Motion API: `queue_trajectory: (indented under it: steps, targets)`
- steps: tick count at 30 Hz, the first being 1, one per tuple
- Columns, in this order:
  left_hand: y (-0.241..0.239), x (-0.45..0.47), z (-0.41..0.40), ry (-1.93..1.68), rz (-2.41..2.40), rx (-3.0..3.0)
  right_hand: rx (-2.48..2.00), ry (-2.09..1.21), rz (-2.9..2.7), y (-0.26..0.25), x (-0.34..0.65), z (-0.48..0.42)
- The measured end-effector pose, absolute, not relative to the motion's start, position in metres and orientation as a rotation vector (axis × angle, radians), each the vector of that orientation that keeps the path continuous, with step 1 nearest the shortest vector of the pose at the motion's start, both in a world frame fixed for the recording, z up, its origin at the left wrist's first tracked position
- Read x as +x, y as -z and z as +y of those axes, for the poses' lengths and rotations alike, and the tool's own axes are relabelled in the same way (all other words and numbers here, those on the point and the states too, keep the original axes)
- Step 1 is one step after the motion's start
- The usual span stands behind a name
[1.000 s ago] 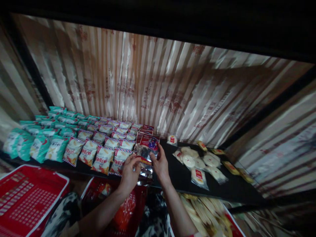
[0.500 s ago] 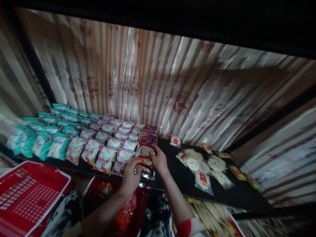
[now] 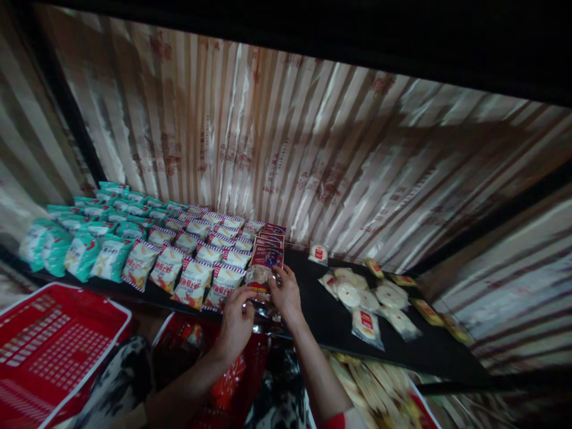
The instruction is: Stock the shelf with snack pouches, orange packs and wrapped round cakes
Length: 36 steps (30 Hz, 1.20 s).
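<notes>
A dark red snack packet [image 3: 260,275] with a pale picture on its front leans at the front of a column of similar red packets [image 3: 269,239] on the black shelf. My left hand [image 3: 236,322] is closed at its lower left edge, thumb and fingers bent inward. On the packet's right side, my right hand [image 3: 286,296] grips with curled fingers. Shiny wrapping shows below, between the two hands; whether it belongs to the same packet I cannot tell. Just left of my hands stand white snack bags [image 3: 227,283] with striped top edges.
Teal snack bags [image 3: 107,257] fill the shelf's left end. Flat clear-wrapped round items [image 3: 350,295] lie on the black shelf [image 3: 313,298] at right. Red baskets [image 3: 53,351] sit below, one holding orange packets [image 3: 229,381]. A dark upper shelf [image 3: 313,30] hangs overhead.
The view has shifted slightly. My hands remain on the red packet, which now lines up more closely with the column behind it, and more of its red front shows.
</notes>
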<state>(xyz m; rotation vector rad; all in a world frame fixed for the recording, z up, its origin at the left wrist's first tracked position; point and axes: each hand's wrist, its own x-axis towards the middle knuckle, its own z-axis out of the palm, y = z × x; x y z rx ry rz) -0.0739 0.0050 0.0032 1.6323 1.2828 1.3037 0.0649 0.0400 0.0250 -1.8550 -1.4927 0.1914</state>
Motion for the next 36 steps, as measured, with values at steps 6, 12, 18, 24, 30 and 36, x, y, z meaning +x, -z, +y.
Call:
queue_trajectory:
  steps: [6, 12, 18, 24, 30, 36]
  targets:
    - [-0.001, -0.074, 0.004, -1.302, 1.270, 1.653, -1.966, -0.057, -1.572, -0.028, 0.066, 0.031]
    - [0.003, -0.071, 0.001, -1.301, 1.270, 1.665, -1.846, 0.035, -1.715, -0.035, 0.064, 0.052]
    - [0.003, -0.069, 0.000, -1.312, 1.258, 1.675, -1.780, 0.013, -2.036, -0.043, 0.054, 0.096]
    - [0.000, -0.068, -0.001, -1.264, 1.271, 1.670, -1.925, -0.036, -2.157, -0.046, 0.044, 0.120]
    - [-0.002, -0.066, -0.001, -1.271, 1.266, 1.667, -2.043, -0.078, -2.230, -0.045, 0.049, 0.126]
    - [0.000, -0.065, 0.001, -1.280, 1.260, 1.678, -2.107, -0.040, -2.236, -0.043, 0.050, 0.126]
